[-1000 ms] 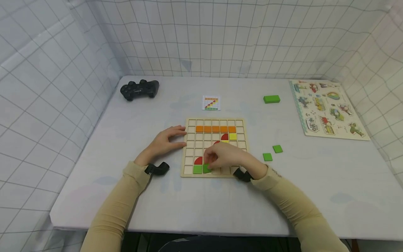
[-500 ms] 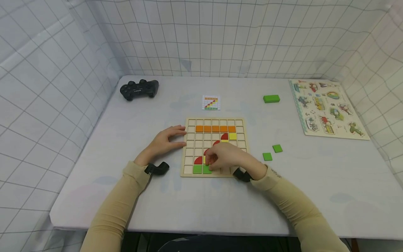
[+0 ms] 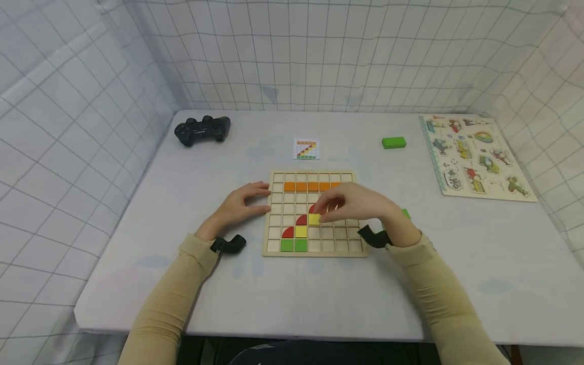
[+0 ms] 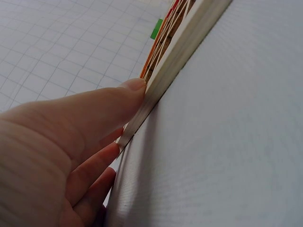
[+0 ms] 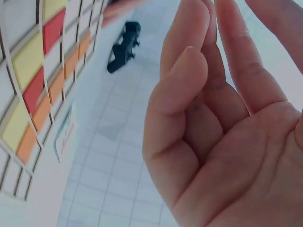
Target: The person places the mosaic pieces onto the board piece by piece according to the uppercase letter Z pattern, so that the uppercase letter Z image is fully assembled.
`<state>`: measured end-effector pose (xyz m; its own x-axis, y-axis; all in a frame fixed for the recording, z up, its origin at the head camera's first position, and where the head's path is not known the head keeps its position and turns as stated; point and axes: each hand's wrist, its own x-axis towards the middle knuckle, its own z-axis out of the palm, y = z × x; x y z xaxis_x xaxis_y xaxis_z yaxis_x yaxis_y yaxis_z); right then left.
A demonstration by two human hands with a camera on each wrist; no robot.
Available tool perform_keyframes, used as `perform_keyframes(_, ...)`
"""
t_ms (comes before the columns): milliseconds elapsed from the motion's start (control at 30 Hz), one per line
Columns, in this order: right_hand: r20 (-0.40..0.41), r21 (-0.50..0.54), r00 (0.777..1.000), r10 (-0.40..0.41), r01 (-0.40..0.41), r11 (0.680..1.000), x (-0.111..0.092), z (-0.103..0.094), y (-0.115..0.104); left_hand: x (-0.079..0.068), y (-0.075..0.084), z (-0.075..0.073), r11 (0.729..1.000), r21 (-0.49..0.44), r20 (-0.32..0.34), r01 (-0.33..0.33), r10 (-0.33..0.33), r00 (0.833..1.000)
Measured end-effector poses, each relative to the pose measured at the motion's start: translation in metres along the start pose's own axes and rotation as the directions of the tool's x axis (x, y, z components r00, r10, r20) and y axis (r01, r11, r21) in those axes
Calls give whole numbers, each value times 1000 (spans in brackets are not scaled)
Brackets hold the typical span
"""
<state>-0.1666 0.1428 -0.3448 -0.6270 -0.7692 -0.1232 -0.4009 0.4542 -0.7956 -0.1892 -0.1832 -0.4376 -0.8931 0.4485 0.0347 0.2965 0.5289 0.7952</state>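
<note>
My left hand [image 3: 237,207] rests at the left edge of a wooden grid board [image 3: 328,246]; in the left wrist view its thumb [image 4: 135,85] touches the frame. Over the board's right half hovers my right hand [image 3: 360,203], its fingers loosely bent and nothing between them, as the right wrist view confirms. Two green square tiles [image 3: 294,245] lie side by side in the bottom row. Red quarter-round tiles [image 3: 288,232] and yellow tiles [image 3: 314,219] climb diagonally, partly covered by my right hand. An orange row [image 3: 301,187] runs near the top.
Loose green tiles [image 3: 406,213] are mostly hidden by my right wrist. Behind the board lies a small pattern card [image 3: 306,149]. A green block [image 3: 394,142] and a picture puzzle [image 3: 479,157] are at the right, a black game controller [image 3: 203,130] back left.
My right hand has let go of the green tile in the bottom row, lifted and moved to the right and away from me. My left hand has stayed put.
</note>
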Motion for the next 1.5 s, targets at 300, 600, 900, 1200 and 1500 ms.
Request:
perform_keyframes(300, -88, -2, 996, -19, 18, 1000, -33, -29, 17, 1, -1, 0, 1000, 17, -4, -13, 13, 1000)
perform_keyframes(600, -174, 18, 982, 80, -78, 997, -66, -39, 48, 1, -2, 0, 1000, 22, -3, -16, 16, 1000)
perform_keyframes(900, -191, 23, 965, 179, -178, 984, -87, -36, 71, 1, -2, 1, 1000, 11, -5, -14, 14, 1000)
perform_keyframes(1200, -195, 58, 957, 214, -207, 977, -95, -34, 82, 1, -2, 1, 1000, 4, -11, -18, 18, 1000)
perform_keyframes(1500, -218, 80, 946, 238, -226, 971, -101, -30, 95, 1, 0, 2, 1000, 8, -10, -5, 5, 1000)
